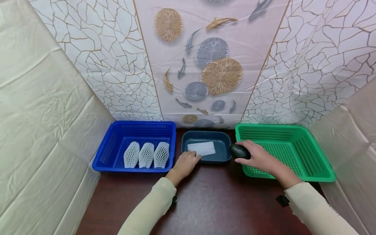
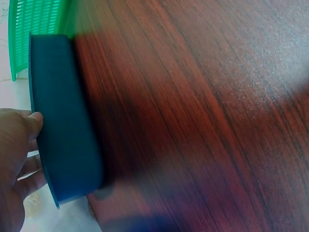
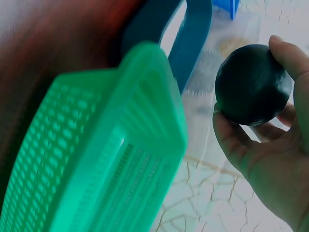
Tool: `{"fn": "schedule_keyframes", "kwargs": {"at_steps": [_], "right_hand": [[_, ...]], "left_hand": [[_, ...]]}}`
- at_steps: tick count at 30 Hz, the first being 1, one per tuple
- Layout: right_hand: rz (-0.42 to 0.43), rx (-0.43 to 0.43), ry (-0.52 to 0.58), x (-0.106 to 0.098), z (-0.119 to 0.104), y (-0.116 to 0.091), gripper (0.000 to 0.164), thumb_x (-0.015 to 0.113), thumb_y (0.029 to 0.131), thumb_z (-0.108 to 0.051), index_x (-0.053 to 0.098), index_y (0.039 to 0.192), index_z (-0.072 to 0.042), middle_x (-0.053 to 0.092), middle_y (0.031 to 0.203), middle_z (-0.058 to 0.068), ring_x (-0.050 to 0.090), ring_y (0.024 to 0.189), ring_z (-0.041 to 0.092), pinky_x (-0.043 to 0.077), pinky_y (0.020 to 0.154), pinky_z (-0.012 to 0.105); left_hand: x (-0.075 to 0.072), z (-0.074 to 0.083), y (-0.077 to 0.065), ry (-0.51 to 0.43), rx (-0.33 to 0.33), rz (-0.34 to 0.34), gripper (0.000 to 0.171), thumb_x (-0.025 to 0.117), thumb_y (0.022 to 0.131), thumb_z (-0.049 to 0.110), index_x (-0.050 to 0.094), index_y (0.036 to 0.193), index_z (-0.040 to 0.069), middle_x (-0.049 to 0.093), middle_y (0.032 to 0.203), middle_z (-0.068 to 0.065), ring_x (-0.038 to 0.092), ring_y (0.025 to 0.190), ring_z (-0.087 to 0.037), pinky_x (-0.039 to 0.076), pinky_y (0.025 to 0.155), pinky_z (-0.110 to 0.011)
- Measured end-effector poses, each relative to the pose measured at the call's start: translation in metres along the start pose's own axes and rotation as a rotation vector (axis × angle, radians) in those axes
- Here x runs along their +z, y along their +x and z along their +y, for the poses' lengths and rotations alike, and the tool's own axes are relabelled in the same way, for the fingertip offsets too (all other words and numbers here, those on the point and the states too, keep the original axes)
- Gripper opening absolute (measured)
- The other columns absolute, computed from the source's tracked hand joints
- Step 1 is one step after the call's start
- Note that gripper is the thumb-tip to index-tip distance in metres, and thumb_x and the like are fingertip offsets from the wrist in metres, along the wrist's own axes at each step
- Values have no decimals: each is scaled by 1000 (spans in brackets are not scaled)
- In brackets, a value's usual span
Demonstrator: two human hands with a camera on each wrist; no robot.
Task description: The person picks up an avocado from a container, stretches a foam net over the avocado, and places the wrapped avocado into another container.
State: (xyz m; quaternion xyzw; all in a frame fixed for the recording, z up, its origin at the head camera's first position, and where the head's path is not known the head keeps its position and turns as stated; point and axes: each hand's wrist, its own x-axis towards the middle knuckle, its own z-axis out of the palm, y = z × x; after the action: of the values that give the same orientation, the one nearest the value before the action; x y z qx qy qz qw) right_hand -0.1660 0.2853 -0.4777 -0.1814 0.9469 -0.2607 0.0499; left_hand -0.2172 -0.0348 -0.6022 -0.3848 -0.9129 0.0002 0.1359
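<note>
My right hand [image 1: 256, 156] grips a dark green avocado [image 1: 239, 151] between thumb and fingers, held at the left rim of the green basket [image 1: 320, 153]. In the right wrist view the avocado [image 3: 251, 84] shows large, with fingers curled around it. My left hand [image 1: 185, 163] is at the near left rim of a dark blue tray [image 1: 224, 143], its fingers reaching inside. A flat white foam net sleeve [image 1: 205, 148] lies in that tray, right by those fingers. In the left wrist view, the tray wall [image 2: 67, 125] hides the fingertips, so I cannot tell whether they pinch the sleeve.
A blue basket [image 1: 105, 143] stands on the left, holding three bulging white net sleeves [image 1: 146, 156] side by side. The green basket stands on the right, close beside the tray. All rest on a dark red wood table [image 1: 205, 199] against patterned cloth [image 1: 196, 107].
</note>
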Motion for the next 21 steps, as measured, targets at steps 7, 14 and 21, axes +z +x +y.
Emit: {"fn": "schedule_keyframes", "kwargs": {"at_steps": [7, 14, 21], "right_hand": [[5, -48, -7, 24, -15, -2, 62, 78, 92, -41, 56, 141, -10, 60, 129, 15, 61, 100, 23, 53, 76, 39], [-20, -49, 9, 49, -25, -8, 64, 77, 92, -43, 55, 143, -11, 58, 132, 12, 61, 104, 21, 54, 80, 39], [-64, -52, -24, 76, -22, -12, 68, 73, 92, -53, 56, 142, -12, 59, 130, 8, 61, 103, 16, 55, 80, 35]], "left_hand": [[0, -1, 0, -7, -2, -22, 22, 67, 99, 10, 74, 118, 19, 73, 107, -5, 69, 93, -21, 59, 77, -37], [0, -1, 1, -1, -7, -20, 22, 67, 99, 11, 74, 118, 19, 73, 107, -5, 70, 93, -21, 59, 77, -37], [2, 0, 2, -7, -10, -32, 22, 65, 100, 11, 74, 119, 19, 73, 108, -5, 70, 95, -21, 59, 78, -37]]}}
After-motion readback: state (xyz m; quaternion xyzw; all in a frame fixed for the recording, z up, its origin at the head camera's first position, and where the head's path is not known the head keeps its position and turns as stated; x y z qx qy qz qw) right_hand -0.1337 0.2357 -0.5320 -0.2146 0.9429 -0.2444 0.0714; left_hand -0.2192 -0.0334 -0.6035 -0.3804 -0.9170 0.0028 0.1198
